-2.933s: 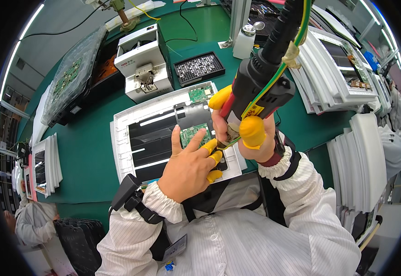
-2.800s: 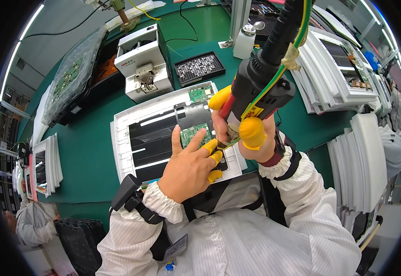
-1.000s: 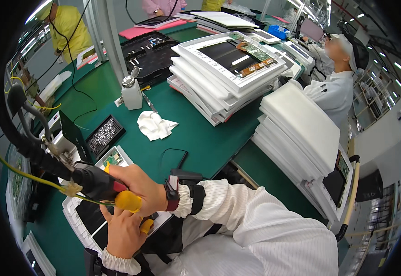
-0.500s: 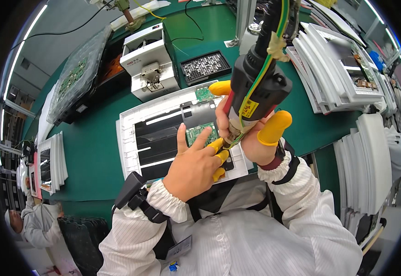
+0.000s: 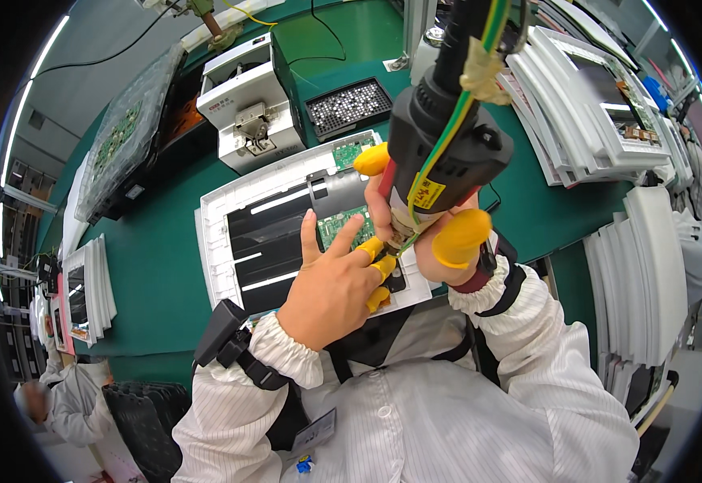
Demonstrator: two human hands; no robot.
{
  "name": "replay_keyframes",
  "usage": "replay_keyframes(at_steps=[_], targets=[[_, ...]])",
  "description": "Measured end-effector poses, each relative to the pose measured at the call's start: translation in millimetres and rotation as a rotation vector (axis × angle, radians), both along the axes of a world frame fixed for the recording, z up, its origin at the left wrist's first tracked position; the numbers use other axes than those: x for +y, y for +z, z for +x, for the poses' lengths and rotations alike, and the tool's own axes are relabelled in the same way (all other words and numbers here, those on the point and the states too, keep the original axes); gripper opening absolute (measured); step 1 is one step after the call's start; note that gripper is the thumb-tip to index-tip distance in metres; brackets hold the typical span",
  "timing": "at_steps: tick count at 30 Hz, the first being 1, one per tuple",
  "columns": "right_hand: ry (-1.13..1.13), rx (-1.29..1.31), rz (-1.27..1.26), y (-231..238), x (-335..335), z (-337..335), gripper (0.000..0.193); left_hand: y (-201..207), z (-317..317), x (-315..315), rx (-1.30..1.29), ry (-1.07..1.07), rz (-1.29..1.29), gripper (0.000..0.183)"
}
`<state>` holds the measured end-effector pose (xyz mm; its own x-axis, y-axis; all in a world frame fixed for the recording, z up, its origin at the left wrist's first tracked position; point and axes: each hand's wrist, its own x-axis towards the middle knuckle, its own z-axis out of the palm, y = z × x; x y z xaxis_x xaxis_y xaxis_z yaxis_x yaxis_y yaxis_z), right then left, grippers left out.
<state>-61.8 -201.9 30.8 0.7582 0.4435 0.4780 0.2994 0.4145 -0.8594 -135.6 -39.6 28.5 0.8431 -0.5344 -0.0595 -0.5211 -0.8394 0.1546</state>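
Observation:
My right hand (image 5: 439, 253) is wrapped round an upright electric screwdriver (image 5: 439, 153), dark-bodied with a yellow label and a green-yellow wire along it. Yellow finger cots cover its thumb and one fingertip. The screwdriver's lower end points at the right part of a white-framed panel (image 5: 214, 233) with a black inside. My left hand (image 5: 331, 294) lies palm down over the panel, fingers spread. Its cot-covered fingers are close beside the screwdriver's tip; whether they pinch anything there is hidden. Two bare fingers reach over a green circuit board (image 5: 335, 229). A smaller green board (image 5: 349, 154) sits at the panel's far edge.
Beyond the panel stand a white box-shaped machine (image 5: 254, 105) and a black tray of small shiny parts (image 5: 349, 109). Stacked white frames (image 5: 560, 121) and white sheets (image 5: 636, 278) rise at right. Circuit boards in clear plastic (image 5: 129, 129) lie at left. Another person (image 5: 77, 394) is at lower left.
The whole view has shifted slightly, so the bench things sit a little further left. Both hands and the screwdriver keep nearly the same place on the panel.

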Motion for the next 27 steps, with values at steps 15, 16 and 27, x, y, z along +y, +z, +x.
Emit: replay_keyframes(at_steps=[15, 16, 27], targets=[[-0.226, -0.234, 0.058, 6, 17, 10, 0.035, 1, 3, 2, -0.006, -0.016, -0.01, 0.015], [-0.229, -0.234, 0.058, 6, 17, 11, 0.035, 1, 3, 1, -0.012, -0.016, -0.011, 0.015], [-0.085, 0.035, 0.158, 0, 26, 13, 0.03, 2, 2, 0, 0.033, 0.0, -0.017, 0.013]])
